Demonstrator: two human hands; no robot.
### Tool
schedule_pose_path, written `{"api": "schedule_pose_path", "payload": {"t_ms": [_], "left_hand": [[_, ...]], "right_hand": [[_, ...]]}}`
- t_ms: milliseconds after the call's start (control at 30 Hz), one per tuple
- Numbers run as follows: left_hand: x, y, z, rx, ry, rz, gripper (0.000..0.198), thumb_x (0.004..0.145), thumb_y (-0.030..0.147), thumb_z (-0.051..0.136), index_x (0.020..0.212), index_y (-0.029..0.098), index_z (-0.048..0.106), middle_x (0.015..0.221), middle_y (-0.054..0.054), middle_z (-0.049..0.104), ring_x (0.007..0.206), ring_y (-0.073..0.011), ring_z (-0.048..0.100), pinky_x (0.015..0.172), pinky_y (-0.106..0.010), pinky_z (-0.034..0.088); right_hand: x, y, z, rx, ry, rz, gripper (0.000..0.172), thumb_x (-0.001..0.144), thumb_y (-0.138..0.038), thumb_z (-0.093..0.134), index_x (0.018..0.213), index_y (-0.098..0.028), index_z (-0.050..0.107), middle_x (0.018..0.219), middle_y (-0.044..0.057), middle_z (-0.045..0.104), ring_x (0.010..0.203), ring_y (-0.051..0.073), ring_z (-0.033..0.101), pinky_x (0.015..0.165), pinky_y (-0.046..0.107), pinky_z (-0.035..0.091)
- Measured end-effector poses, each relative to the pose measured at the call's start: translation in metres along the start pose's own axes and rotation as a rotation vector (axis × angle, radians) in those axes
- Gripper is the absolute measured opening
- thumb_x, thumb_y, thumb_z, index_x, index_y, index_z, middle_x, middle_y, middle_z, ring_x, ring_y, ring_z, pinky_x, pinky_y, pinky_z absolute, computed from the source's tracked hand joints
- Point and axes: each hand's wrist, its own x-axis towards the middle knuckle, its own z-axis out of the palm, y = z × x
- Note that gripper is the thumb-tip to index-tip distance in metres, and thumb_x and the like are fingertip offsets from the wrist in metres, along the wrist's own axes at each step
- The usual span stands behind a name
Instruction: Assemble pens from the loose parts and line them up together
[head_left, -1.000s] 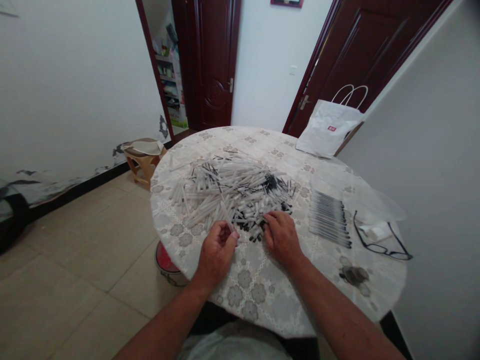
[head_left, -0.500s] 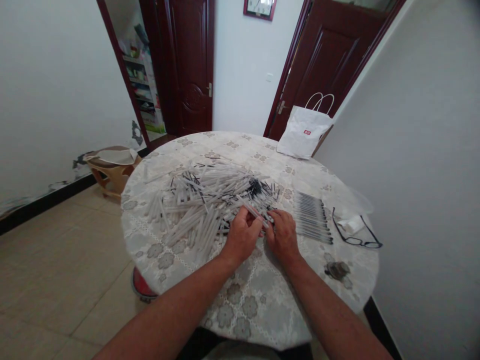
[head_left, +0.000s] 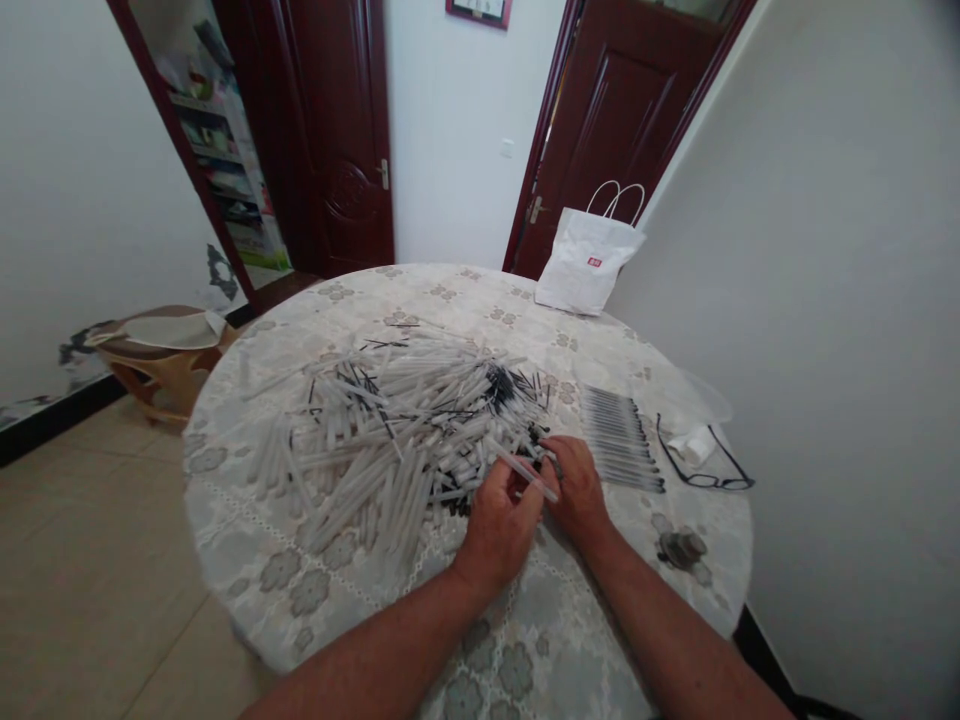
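Left hand (head_left: 496, 515), one: thumb and fingers pinched together on a translucent tube (head_left: 516, 462), which slants across in front of your right hand. Right hand (head_left: 576, 485), one: fingers curled down at the near right edge of the pile, just beside the tube's lower end; whether they are clamped on a piece, you cannot tell from this angle.

Risks, as judged. The tube looks smooth and slim; too light a pinch could let it slip or roll back among its like. Your wrists lie close together, so one hand could knock the tube out of the other. A careless sweep of your right forearm could disturb the neat row beside it. Loose pieces look apt to roll, and a push into the pile could send some toward the table edge.

Count. Tube in hand: one. Pile of loose tubes and dark slim pieces (head_left: 409, 400): one heap, too tangled to number. Row of dark-tipped sticks (head_left: 621, 440), right of your right hand: one set, more than ten, blurred past an exact figure. Eyeglasses (head_left: 706, 482): one pair. Dark grey object (head_left: 681, 548): one, its kind unclear. White bag (head_left: 589, 262): one, upright. Round table (head_left: 259, 618): one, cloth-covered. Stool (head_left: 169, 355): one.
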Motion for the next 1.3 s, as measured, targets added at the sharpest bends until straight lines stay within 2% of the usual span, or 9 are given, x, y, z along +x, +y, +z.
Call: {"api": "schedule_pose_path", "payload": {"t_ms": [100,267,567,700,800,900,1033,1133,1300], "left_hand": [[-0.001,-0.004,0.000,-0.029,-0.017,-0.028,0.017,0.089,0.036,0.062,0.096,0.020,0.059,0.085,-0.004,0.067,0.074,-0.0169,0.065,0.059,-0.025,0.053],[-0.001,-0.005,-0.001,-0.015,-0.010,-0.045,0.018,0.091,0.037,0.061,0.095,0.020,0.057,0.086,-0.004,0.067,0.076,-0.0180,0.067,0.059,-0.027,0.054],[0.003,-0.006,-0.008,0.077,0.005,0.013,0.018,0.092,0.038,0.061,0.096,0.021,0.058,0.084,-0.003,0.069,0.075,-0.0174,0.068,0.064,-0.027,0.053],[0.005,-0.002,-0.011,0.096,0.024,0.048,0.018,0.092,0.038,0.060,0.096,0.021,0.058,0.084,-0.003,0.069,0.075,-0.0169,0.067,0.068,-0.027,0.054],[0.005,0.001,-0.011,0.143,0.046,0.085,0.017,0.092,0.036,0.059,0.097,0.021,0.058,0.085,-0.004,0.069,0.074,-0.0171,0.067,0.069,-0.028,0.054],[0.004,0.000,-0.013,0.242,0.056,0.140,0.016,0.091,0.035,0.059,0.097,0.020,0.059,0.085,-0.005,0.069,0.076,-0.0176,0.066,0.072,-0.029,0.053],[0.004,-0.003,-0.016,0.313,0.069,0.166,0.016,0.092,0.035,0.058,0.097,0.020,0.060,0.085,-0.005,0.068,0.077,-0.0181,0.067,0.073,-0.030,0.053],[0.005,-0.003,-0.019,0.295,0.106,0.163,0.016,0.093,0.035,0.058,0.098,0.020,0.060,0.087,-0.006,0.069,0.078,-0.0185,0.068,0.072,-0.029,0.053],[0.007,-0.001,-0.020,0.263,0.131,0.155,0.016,0.093,0.036,0.059,0.097,0.021,0.060,0.084,-0.004,0.070,0.076,-0.0176,0.069,0.071,-0.027,0.052]], "right_hand": [[0.000,0.000,-0.001,0.002,-0.006,0.021,0.026,0.094,-0.016,0.049,0.114,-0.020,0.065,0.110,0.011,0.067,0.107,0.026,0.059,0.097,0.046,0.048],[0.002,0.001,-0.001,0.002,-0.007,0.072,0.026,0.096,-0.016,0.048,0.115,-0.019,0.065,0.109,0.011,0.068,0.107,0.026,0.059,0.099,0.046,0.047],[0.010,0.000,0.002,-0.012,-0.022,0.094,0.024,0.098,-0.020,0.049,0.116,-0.019,0.065,0.109,0.011,0.069,0.106,0.026,0.059,0.098,0.044,0.047],[0.033,0.007,0.005,-0.057,-0.105,0.025,0.022,0.099,-0.023,0.051,0.115,-0.019,0.065,0.108,0.012,0.069,0.104,0.027,0.060,0.097,0.042,0.047],[0.056,0.015,0.016,-0.142,-0.140,0.012,0.021,0.099,-0.026,0.053,0.111,-0.018,0.067,0.105,0.013,0.069,0.102,0.027,0.060,0.095,0.040,0.048],[0.076,0.016,0.031,-0.246,-0.181,0.081,0.021,0.098,-0.032,0.055,0.107,-0.018,0.069,0.102,0.014,0.070,0.101,0.026,0.062,0.092,0.038,0.048],[0.093,0.006,0.042,-0.350,-0.315,0.211,0.028,0.099,-0.041,0.055,0.103,-0.017,0.070,0.102,0.016,0.070,0.096,0.028,0.065,0.083,0.037,0.049],[0.099,-0.001,0.039,-0.371,-0.380,0.275,0.026,0.099,-0.038,0.054,0.103,-0.019,0.070,0.103,0.016,0.072,0.094,0.026,0.068,0.080,0.035,0.048],[0.094,-0.012,0.020,-0.469,-0.457,0.299,0.027,0.099,-0.033,0.050,0.100,-0.017,0.072,0.101,0.014,0.074,0.092,0.024,0.070,0.078,0.031,0.047]]}}
